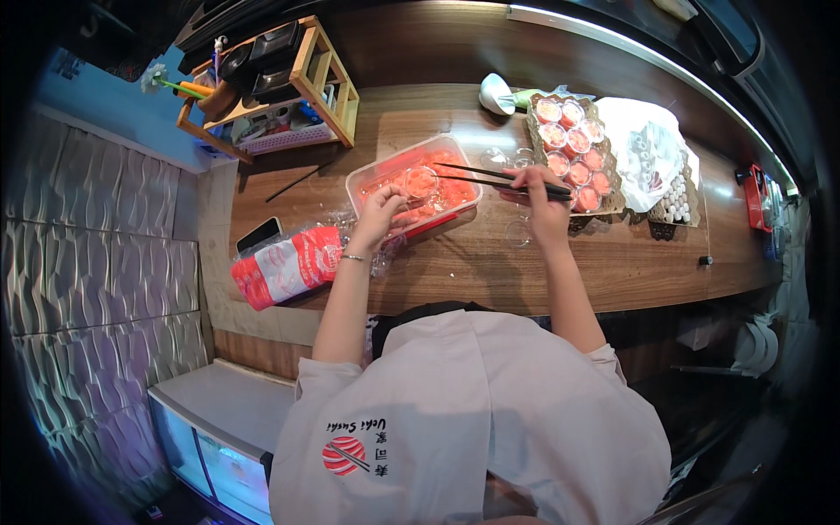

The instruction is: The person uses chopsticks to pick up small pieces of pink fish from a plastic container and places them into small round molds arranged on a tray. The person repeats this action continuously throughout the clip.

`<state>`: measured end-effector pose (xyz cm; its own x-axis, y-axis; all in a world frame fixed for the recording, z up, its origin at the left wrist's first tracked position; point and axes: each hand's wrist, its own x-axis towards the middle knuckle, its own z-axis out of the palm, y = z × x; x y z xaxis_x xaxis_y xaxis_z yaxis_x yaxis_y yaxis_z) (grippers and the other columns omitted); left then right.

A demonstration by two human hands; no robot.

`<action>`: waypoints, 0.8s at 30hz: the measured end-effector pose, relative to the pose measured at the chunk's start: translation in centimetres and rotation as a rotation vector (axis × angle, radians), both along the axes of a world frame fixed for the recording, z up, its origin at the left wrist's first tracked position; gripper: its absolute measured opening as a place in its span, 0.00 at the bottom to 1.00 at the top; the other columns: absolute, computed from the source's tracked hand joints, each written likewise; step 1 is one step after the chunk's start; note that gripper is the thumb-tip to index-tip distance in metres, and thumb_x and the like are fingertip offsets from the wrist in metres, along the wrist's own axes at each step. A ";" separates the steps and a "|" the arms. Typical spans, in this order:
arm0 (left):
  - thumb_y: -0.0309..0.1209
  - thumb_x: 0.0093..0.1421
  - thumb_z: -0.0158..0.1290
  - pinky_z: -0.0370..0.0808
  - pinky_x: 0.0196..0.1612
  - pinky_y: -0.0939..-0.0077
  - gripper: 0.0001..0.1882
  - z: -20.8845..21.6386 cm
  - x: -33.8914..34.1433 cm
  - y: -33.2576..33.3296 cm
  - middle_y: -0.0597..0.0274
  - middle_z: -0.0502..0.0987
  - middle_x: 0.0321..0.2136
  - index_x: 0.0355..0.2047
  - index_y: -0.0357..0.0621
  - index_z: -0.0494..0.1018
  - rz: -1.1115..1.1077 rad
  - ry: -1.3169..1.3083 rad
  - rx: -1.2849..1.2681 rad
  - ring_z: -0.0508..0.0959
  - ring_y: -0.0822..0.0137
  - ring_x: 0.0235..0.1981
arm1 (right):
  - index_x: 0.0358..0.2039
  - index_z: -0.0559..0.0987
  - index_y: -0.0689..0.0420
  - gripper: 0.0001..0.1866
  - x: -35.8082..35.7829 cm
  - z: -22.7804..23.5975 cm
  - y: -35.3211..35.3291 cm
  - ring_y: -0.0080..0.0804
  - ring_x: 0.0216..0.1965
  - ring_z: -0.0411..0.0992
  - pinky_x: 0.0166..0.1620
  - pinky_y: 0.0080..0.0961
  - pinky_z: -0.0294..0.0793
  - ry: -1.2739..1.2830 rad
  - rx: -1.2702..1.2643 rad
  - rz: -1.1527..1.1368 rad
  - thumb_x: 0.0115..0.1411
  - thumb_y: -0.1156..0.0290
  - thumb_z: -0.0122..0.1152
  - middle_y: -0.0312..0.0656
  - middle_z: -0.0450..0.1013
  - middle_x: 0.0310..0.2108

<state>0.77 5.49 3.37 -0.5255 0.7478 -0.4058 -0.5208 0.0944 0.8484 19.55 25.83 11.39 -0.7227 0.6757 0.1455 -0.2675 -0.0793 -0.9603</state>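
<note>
Wooden counter [490, 262] runs wide under my arms. On it, in front of me, lies a clear plastic tray [367, 179] filled with pink-orange pickled ginger. To the right of it stands a flat of small filled cups [573, 153] with the same pink content. At the left lies a red and white plastic bag [284, 267], just beside my left wrist. My left hand [378, 214] pinches a small clear cup [421, 182] over the tray, fingers closed on its rim. My right hand [544, 206] is pressed together around black chopsticks [490, 178], and their tips reach to the cup.
</note>
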 end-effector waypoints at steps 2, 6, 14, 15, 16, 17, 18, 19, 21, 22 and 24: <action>0.27 0.62 0.47 0.81 0.36 0.76 0.01 -0.3 1.4 -0.3 0.71 0.69 0.30 0.34 0.46 0.66 0.059 -0.030 0.076 0.77 0.73 0.36 | 0.28 0.73 0.65 0.17 0.5 -0.3 0.7 0.33 0.39 0.76 0.39 0.26 0.83 0.008 -0.132 0.019 0.68 0.63 0.48 0.46 0.74 0.34; 0.28 0.62 0.47 0.81 0.36 0.77 0.02 0.2 3.0 -0.2 0.71 0.69 0.31 0.34 0.46 0.66 0.108 -0.063 0.206 0.79 0.68 0.40 | 0.27 0.72 0.65 0.19 0.4 -1.7 0.2 0.33 0.38 0.77 0.39 0.27 0.82 -0.033 -0.127 0.036 0.68 0.62 0.48 0.46 0.73 0.33; 0.24 0.63 0.46 0.82 0.38 0.72 0.01 1.9 3.4 -0.4 0.65 0.70 0.36 0.34 0.40 0.67 0.129 -0.007 0.191 0.78 0.61 0.46 | 0.29 0.73 0.65 0.17 1.0 -1.7 -0.3 0.33 0.40 0.76 0.39 0.27 0.82 -0.002 0.082 0.054 0.68 0.64 0.48 0.43 0.73 0.32; 0.24 0.63 0.46 0.83 0.37 0.73 0.01 2.0 3.4 -0.4 0.65 0.70 0.36 0.34 0.40 0.67 0.118 -0.007 0.173 0.78 0.62 0.45 | 0.29 0.73 0.65 0.17 1.2 -1.0 -0.4 0.33 0.39 0.76 0.39 0.28 0.82 0.029 0.090 0.035 0.68 0.64 0.48 0.44 0.73 0.32; 0.24 0.63 0.46 0.83 0.36 0.74 0.01 2.2 3.4 -0.3 0.65 0.70 0.36 0.34 0.40 0.67 0.108 -0.007 0.155 0.78 0.62 0.45 | 0.30 0.73 0.65 0.17 1.4 -0.3 -0.4 0.33 0.39 0.76 0.39 0.28 0.82 0.060 0.097 0.015 0.68 0.64 0.48 0.44 0.73 0.32; 0.24 0.63 0.46 0.83 0.36 0.75 0.01 2.5 3.4 -0.3 0.65 0.70 0.36 0.34 0.40 0.67 0.101 0.016 0.154 0.78 0.63 0.45 | 0.30 0.73 0.65 0.16 1.4 0.5 -0.3 0.33 0.39 0.76 0.39 0.29 0.82 0.101 0.089 0.015 0.68 0.65 0.47 0.44 0.74 0.33; 0.24 0.63 0.46 0.83 0.35 0.75 0.01 3.0 3.5 -0.2 0.65 0.70 0.36 0.35 0.40 0.67 0.088 0.038 0.153 0.78 0.64 0.44 | 0.30 0.73 0.65 0.17 1.5 0.6 -0.3 0.33 0.39 0.76 0.39 0.29 0.82 0.103 0.060 0.051 0.68 0.65 0.47 0.45 0.74 0.33; 0.24 0.63 0.46 0.83 0.35 0.76 0.01 3.4 3.6 -0.1 0.65 0.70 0.36 0.35 0.40 0.67 0.076 0.060 0.152 0.79 0.64 0.43 | 0.29 0.73 0.65 0.17 1.5 0.8 -0.4 0.33 0.39 0.76 0.39 0.29 0.82 0.106 0.030 0.088 0.68 0.65 0.47 0.45 0.74 0.33; 0.24 0.64 0.46 0.83 0.34 0.77 0.01 4.0 3.7 -0.1 0.65 0.70 0.36 0.35 0.40 0.66 0.067 0.027 0.171 0.79 0.64 0.43 | 0.29 0.73 0.65 0.17 1.6 0.2 -0.5 0.33 0.38 0.76 0.39 0.30 0.82 0.041 0.008 0.117 0.68 0.64 0.46 0.46 0.74 0.33; 0.24 0.64 0.46 0.83 0.34 0.77 0.01 4.2 3.7 -0.1 0.64 0.70 0.36 0.35 0.40 0.66 0.063 0.012 0.180 0.79 0.64 0.42 | 0.29 0.73 0.65 0.17 1.7 -0.1 -0.6 0.33 0.38 0.76 0.39 0.30 0.82 0.051 -0.003 0.118 0.68 0.63 0.46 0.46 0.74 0.32; 0.24 0.64 0.45 0.83 0.34 0.77 0.01 4.5 3.9 -0.2 0.64 0.71 0.36 0.36 0.41 0.66 0.082 0.030 0.181 0.79 0.64 0.42 | 0.29 0.72 0.65 0.18 1.9 -0.5 -0.6 0.34 0.39 0.76 0.39 0.30 0.82 0.072 -0.025 0.125 0.68 0.63 0.47 0.45 0.74 0.32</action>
